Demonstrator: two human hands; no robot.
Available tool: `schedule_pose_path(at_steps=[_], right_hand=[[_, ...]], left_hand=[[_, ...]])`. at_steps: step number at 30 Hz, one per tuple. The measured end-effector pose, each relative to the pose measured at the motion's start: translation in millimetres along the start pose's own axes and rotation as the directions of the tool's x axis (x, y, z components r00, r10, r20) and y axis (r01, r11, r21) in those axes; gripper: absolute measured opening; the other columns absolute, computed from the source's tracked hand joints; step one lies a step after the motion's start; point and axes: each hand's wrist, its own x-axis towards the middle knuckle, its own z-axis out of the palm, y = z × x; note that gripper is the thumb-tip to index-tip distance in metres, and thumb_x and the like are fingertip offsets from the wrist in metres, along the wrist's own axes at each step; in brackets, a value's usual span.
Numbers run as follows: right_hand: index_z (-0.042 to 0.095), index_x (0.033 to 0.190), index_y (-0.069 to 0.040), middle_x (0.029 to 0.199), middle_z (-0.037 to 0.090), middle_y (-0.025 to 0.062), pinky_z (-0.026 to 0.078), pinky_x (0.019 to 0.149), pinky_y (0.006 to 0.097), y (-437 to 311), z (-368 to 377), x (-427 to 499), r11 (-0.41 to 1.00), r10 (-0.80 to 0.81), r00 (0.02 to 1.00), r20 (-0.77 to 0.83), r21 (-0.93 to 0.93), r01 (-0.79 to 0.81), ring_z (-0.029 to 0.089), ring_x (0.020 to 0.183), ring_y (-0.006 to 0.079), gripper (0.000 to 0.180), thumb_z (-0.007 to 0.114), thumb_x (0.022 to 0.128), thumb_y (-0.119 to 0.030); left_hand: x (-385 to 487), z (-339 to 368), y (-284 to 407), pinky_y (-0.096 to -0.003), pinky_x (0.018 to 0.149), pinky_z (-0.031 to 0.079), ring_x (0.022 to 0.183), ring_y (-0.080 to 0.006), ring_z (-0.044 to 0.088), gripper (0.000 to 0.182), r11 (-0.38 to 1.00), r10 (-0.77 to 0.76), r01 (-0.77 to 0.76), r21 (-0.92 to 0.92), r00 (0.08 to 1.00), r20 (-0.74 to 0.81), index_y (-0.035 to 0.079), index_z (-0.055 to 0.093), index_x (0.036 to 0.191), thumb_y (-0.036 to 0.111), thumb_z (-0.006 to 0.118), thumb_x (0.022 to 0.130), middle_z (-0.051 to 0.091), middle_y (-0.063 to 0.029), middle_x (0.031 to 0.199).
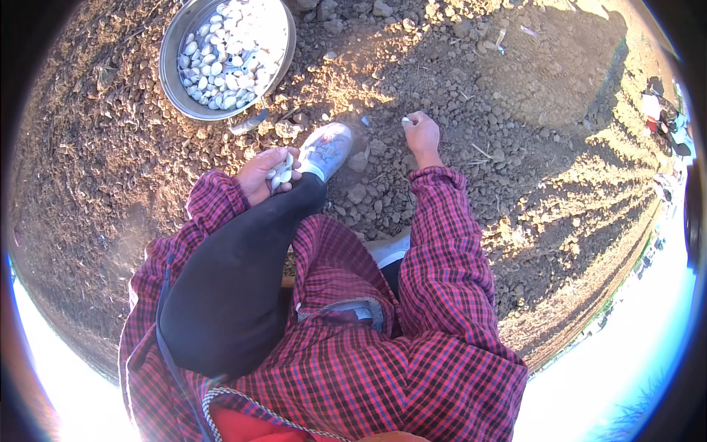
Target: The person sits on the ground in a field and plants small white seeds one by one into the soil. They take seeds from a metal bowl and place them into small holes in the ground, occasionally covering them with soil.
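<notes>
My left hand (264,175) is curled around several white garlic cloves (283,174) beside my left knee. At the fingertips of my right hand (424,137) is a single pale clove (407,121), pinched just above the loose soil (381,160). A round metal basin (167,88) stands on the ground at the upper left, with a perforated inner container full of garlic cloves (221,66). A short tool with a pale handle (249,122) lies against the basin's near side, its kind unclear.
My patterned left shoe (330,146) is planted between my hands; the other shoe (389,248) is partly under my sleeve. Clods and bits of straw (481,152) cover the ground. Furrows (574,221) run off to the right, towards blurred objects (665,119) at the field's far edge.
</notes>
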Motion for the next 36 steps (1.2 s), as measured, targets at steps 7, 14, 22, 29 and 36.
schedule_pose_path(at_steps=[7,14,22,29,36], right_hand=[[0.067,0.088,-0.01,0.09,0.065,0.0125,0.048,0.075,0.0381,-3,5,4,0.994,-0.109,0.994,-0.028,-0.03,0.108,0.061,0.085,0.0291,0.017,0.065,0.076,-0.021],[0.063,0.085,-0.011,0.089,0.061,0.0094,0.048,0.074,0.0418,-22,7,-7,0.988,-0.048,0.993,-0.107,-0.149,0.032,0.057,0.088,0.031,0.012,0.062,0.078,-0.02],[0.064,0.09,-0.014,0.091,0.059,0.0051,0.047,0.075,0.0401,-31,-1,-7,0.96,-0.066,0.993,-0.099,-0.277,0.036,0.056,0.091,0.0278,0.015,0.062,0.077,-0.021],[0.063,0.088,-0.017,0.085,0.055,0.003,0.042,0.073,0.0386,-61,6,-47,0.915,-0.404,0.892,-0.201,-0.074,0.398,0.053,0.085,0.0244,0.012,0.062,0.076,-0.019],[0.064,0.082,-0.017,0.083,0.053,0.0018,0.044,0.072,0.0398,-86,21,-35,0.821,-0.45,0.893,-0.023,-0.404,0.403,0.055,0.084,0.0229,0.008,0.059,0.078,-0.022]], left_hand=[[-3,-5,0,-0.0258,0.058,0.051,0.08,-0.0171,0.061,0.032,1.0,0.018,-0.018,0.004,1.0,0.0,0.004,0.047,0.115,0.027,0.049,0.093,0.058,-0.0066,0.091],[-2,-9,-2,-0.0261,0.059,0.051,0.08,-0.017,0.061,0.033,1.0,0.017,-0.017,0.01,1.0,-0.01,0.005,0.046,0.116,0.028,0.049,0.092,0.058,-0.0059,0.093],[1,-2,0,-0.0254,0.057,0.051,0.079,-0.0161,0.06,0.028,1.0,0.014,-0.014,-0.007,0.999,0.032,0.005,0.046,0.114,0.025,0.047,0.093,0.057,-0.0076,0.091],[1,-8,-3,-0.0238,0.058,0.053,0.079,-0.0153,0.061,0.03,1.0,0.021,-0.022,0.016,0.999,0.027,0.005,0.05,0.112,0.029,0.046,0.094,0.057,-0.0056,0.093],[0,-8,-3,-0.0238,0.058,0.053,0.08,-0.015,0.061,0.029,1.0,0.011,-0.011,0.005,1.0,0.023,0.006,0.051,0.112,0.029,0.047,0.093,0.057,-0.0054,0.093]])
